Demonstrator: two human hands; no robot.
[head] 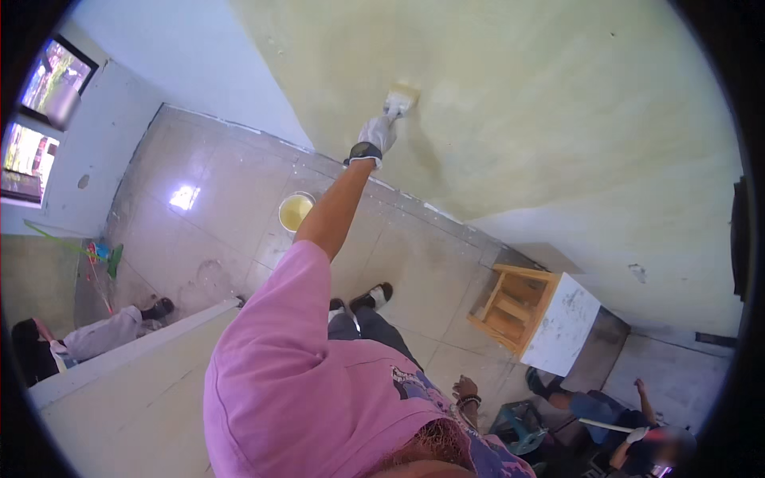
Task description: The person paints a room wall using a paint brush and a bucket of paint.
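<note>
My left hand (pixel 378 132), in a whitish glove with a dark band at the wrist, reaches far forward. It grips a wide flat paintbrush (pixel 401 100) whose pale yellow bristles rest against the wall (pixel 514 113). Pale yellow paint covers much of that wall, with white areas at the left and lower right. On the tiled floor below my forearm stands a bucket of yellow paint (pixel 296 212), partly hidden by the arm. My right hand (pixel 466 387), ungloved and with a bracelet, hangs beside my body, holding nothing, its fingers loosely bent.
A wooden stand with a stained white top (pixel 562 322) is by the wall at right. Near it are a person (pixel 609 412) with a pole and a teal plastic stool (pixel 519 425). Behind a low partition (pixel 137 352) at left, another person's leg (pixel 101 334) shows near a green broom (pixel 115 261).
</note>
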